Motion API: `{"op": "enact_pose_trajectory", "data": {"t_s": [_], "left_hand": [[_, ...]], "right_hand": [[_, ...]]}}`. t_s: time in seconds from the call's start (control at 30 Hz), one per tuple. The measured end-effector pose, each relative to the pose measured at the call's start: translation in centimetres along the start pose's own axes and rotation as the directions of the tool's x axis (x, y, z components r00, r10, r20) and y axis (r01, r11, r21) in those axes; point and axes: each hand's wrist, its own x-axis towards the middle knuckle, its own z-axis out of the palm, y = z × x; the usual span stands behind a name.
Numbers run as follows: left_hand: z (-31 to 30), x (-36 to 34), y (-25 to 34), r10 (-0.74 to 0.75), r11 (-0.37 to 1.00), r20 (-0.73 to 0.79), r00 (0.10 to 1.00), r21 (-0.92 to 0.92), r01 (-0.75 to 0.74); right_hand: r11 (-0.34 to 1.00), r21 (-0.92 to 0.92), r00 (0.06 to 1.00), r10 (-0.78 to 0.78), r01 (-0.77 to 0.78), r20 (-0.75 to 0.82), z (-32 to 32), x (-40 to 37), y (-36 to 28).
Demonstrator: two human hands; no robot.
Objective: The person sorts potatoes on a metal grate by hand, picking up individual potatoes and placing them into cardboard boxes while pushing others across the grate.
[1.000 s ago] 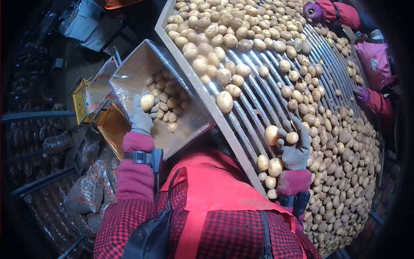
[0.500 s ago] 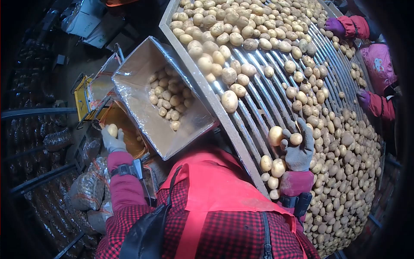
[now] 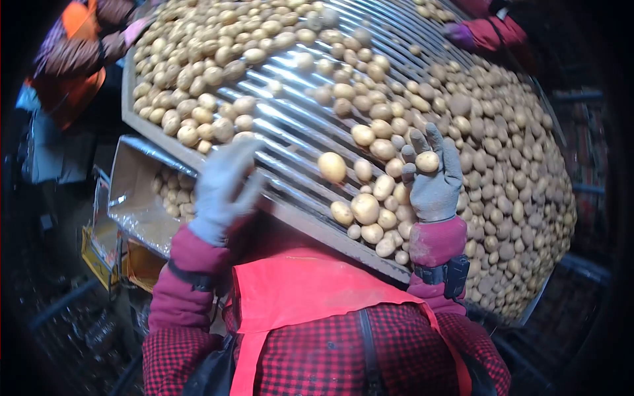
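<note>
Pinching a potato [image 3: 427, 162], long axis sideways, is the right hand [image 3: 434, 190]; left hand [image 3: 223, 189] spread.

A shiny, open cardboard box [image 3: 132, 211] sat at the left with little brown potatoes [image 3: 173, 193] inside. A yellow plastic crate [image 3: 98, 256] stood under it. A person in an orange vest [image 3: 79, 59] stood behind.

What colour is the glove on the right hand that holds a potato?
Grey; the right hand, holding a potato, shows it best in the head view.
</note>
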Motion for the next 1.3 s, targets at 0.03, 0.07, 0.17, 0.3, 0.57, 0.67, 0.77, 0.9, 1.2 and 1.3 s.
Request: {"op": "enact_pose_trajectory", "data": {"t_s": [0.03,0.07,0.17,0.3,0.57,0.67,0.77,0.9,1.2,1.3], "left_hand": [[2.1,1.9,1.7,0.075,0.997,0.104,0.992,-0.008,-0.075],[4.2,3.4,3.3,0.151,0.989,0.206,0.967,-0.024,-0.149],[9.6,6.5,5.5,0.335,0.932,0.436,0.835,-0.020,-0.363],[10.6,8.3,5.5,0.401,0.889,0.529,0.748,-0.027,-0.458],[10.6,7.7,13.1,0.387,0.848,0.756,0.528,-0.067,-0.525],[12.4,6.4,12.5,0.336,0.858,0.734,0.591,0.020,-0.513],[11.0,7.3,13.0,0.280,0.915,0.751,0.598,-0.021,-0.402],[9.2,7.5,11.2,0.018,0.876,0.816,0.578,-0.291,0.384],[0.7,-2.9,-0.4,-0.683,0.366,-0.016,0.730,-0.873,0.323],[-2.8,-9.8,-5.6,-0.771,0.497,-0.293,0.565,-0.831,0.248]], "right_hand": [[1.000,0.025,1.000,0.014,-0.014,-0.009,-0.4,-0.7,-0.4],[1.000,0.017,0.999,0.000,0.001,-0.041,-1.3,-1.3,-0.6],[0.998,0.059,0.994,-0.029,0.035,-0.104,-3.9,-3.7,-1.0],[0.987,0.148,0.971,-0.030,0.066,-0.235,-5.7,-7.1,-2.0],[0.974,0.204,0.962,-0.044,0.102,-0.271,-7.5,-9.9,-1.6],[0.965,0.253,0.971,-0.005,0.067,-0.238,-7.7,-9.6,-1.4],[0.961,0.273,0.985,0.013,0.034,-0.170,-7.4,-9.1,-1.6],[0.973,0.233,0.989,0.037,-0.003,-0.144,-6.8,-8.4,-1.5],[0.992,-0.086,0.988,0.077,-0.089,-0.137,1.1,-4.3,0.9],[0.954,-0.298,1.000,0.012,-0.016,-0.015,4.5,-3.6,3.2]]}}
